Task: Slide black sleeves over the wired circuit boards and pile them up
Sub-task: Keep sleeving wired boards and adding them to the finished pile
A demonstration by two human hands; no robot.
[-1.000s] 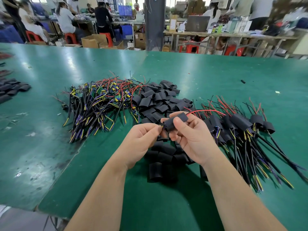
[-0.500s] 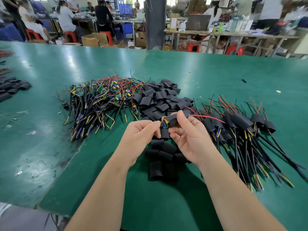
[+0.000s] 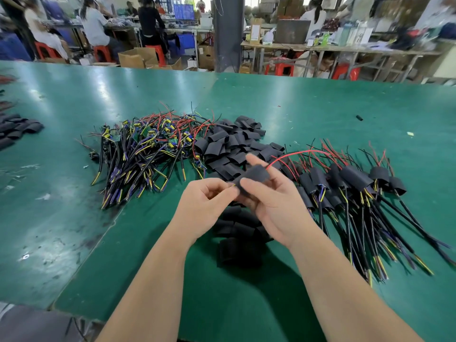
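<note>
Right hand (image 3: 276, 203) grip pinches black sleeve (image 3: 255, 177) mid-air; left hand (image 3: 207, 206) grip closed on wire end, likely feeding board in. Red lead (image 3: 296, 154) trails right. Loose sleeves (image 3: 234, 146) just behind, bare boards (image 3: 148, 149) left, finished pile (image 3: 355, 183) right: desk (image 3: 320, 112) laid out for short reaches.

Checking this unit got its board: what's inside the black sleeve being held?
The black sleeve hides its inside. A red wire leaves its far end, and wire tips show by the left hand. No board is visible.

No text, label or number is legible anywhere
</note>
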